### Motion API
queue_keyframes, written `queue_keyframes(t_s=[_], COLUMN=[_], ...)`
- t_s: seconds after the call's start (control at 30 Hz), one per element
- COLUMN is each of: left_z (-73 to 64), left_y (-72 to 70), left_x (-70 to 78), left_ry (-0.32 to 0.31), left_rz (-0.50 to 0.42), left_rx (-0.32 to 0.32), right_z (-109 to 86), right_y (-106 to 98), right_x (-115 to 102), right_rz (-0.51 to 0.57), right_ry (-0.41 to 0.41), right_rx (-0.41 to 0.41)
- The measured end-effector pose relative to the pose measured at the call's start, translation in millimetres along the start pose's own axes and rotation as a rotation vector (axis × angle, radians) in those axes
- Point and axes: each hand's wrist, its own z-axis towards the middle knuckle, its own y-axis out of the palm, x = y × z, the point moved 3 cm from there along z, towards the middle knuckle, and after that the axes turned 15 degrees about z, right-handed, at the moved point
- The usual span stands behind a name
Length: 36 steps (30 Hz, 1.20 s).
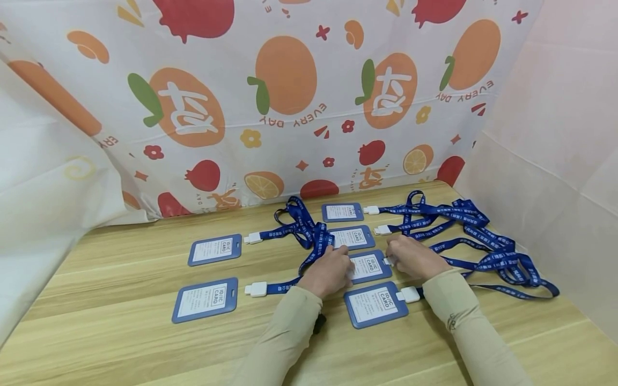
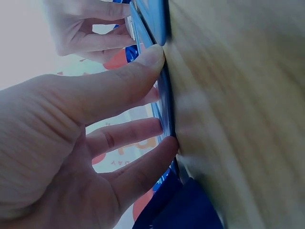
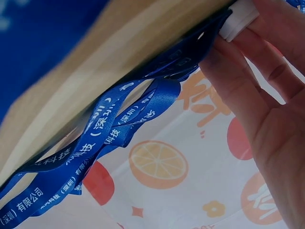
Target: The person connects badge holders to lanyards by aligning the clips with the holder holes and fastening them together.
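Observation:
On the wooden table a blue ID card holder [image 1: 368,267], third from the back in the right-hand column, lies between both hands. My left hand [image 1: 330,271] holds it by its left end, thumb [image 2: 151,55] and fingertips along its edges in the left wrist view. At its slotted right end my right hand [image 1: 414,256] pinches the white clip [image 3: 239,19] of a blue lanyard [image 3: 119,114]. The clip meets the slot; the fingers partly hide it. Just in front lies another card holder [image 1: 376,304], a white clip [image 1: 409,295] at its slot.
Behind are two card holders [image 1: 351,237] [image 1: 342,212] with clips beside them. At left, two more card holders [image 1: 214,250] [image 1: 205,300] lie near their clips [image 1: 256,289]. Tangled lanyards [image 1: 502,252] spread at right. A fruit-printed cloth [image 1: 289,155] hangs behind the table.

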Motion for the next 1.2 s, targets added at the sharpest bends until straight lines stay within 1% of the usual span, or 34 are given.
queue_keyframes(t_s=[0.37, 0.67, 0.93, 1.2], left_z=[-0.3, 0.6, 1.4, 0.1], left_y=[0.4, -0.5, 0.8, -0.1], left_x=[-0.9, -1.0, -1.0, -1.3], left_ry=[0.000, 0.008, 0.007, 0.006], left_rz=[0.002, 0.008, 0.015, -0.009], left_rx=[0.006, 0.004, 0.003, -0.013], right_z=[0.1, 2.5, 1.6, 1.5], right_y=[-0.8, -0.6, -0.2, -0.1], right_x=[-0.3, 0.3, -0.2, -0.8], right_rz=[0.006, 0.020, 0.022, 0.023], right_ry=[-0.006, 0.013, 0.004, 0.013], right_rx=[0.008, -0.005, 0.003, -0.004])
